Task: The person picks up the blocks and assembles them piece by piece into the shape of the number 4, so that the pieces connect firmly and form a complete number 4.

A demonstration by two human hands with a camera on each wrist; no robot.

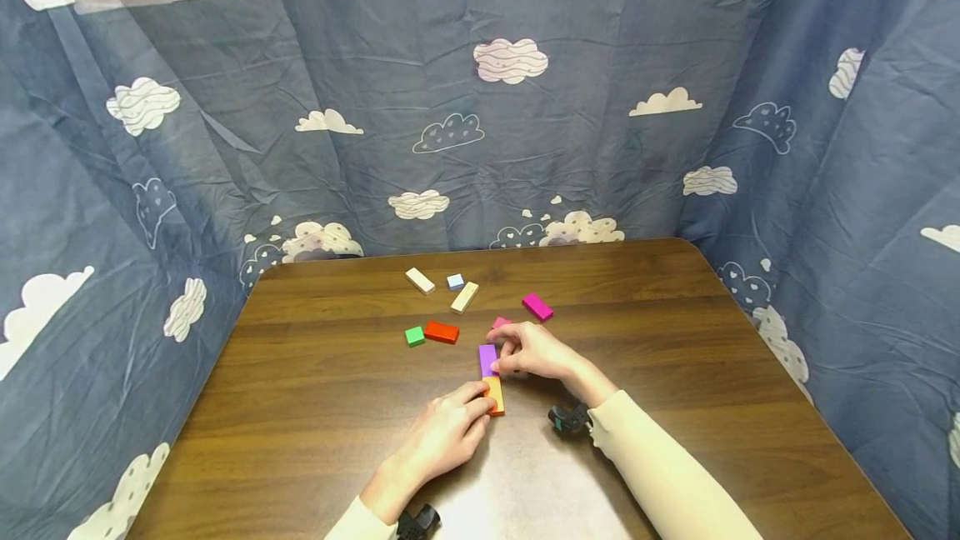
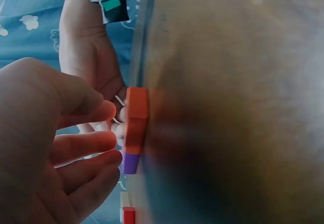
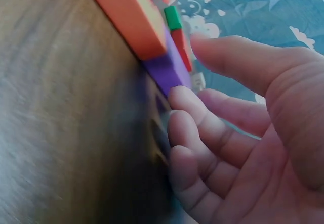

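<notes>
An orange block (image 1: 494, 392) and a purple block (image 1: 487, 355) lie end to end on the table, touching. At the orange block's left side, my left hand (image 1: 448, 430) rests its fingertips on or against it; in the left wrist view those fingers (image 2: 93, 143) are relaxed and not wrapped round it. My right hand (image 1: 542, 351) is at the purple block's right edge, one fingertip touching it. Its other fingers (image 3: 185, 128) bend loosely, with the thumb held apart in the right wrist view. Partly hidden behind this hand is a pink block (image 1: 501, 322).
A red block (image 1: 442, 332) and a green block (image 1: 415, 337) lie left of the purple one. Farther back are a white block (image 1: 420, 280), a cream block (image 1: 465, 297), a light blue block (image 1: 455, 282) and a magenta block (image 1: 537, 307). A curtain (image 1: 420, 165) hangs behind the wooden table (image 1: 315, 407).
</notes>
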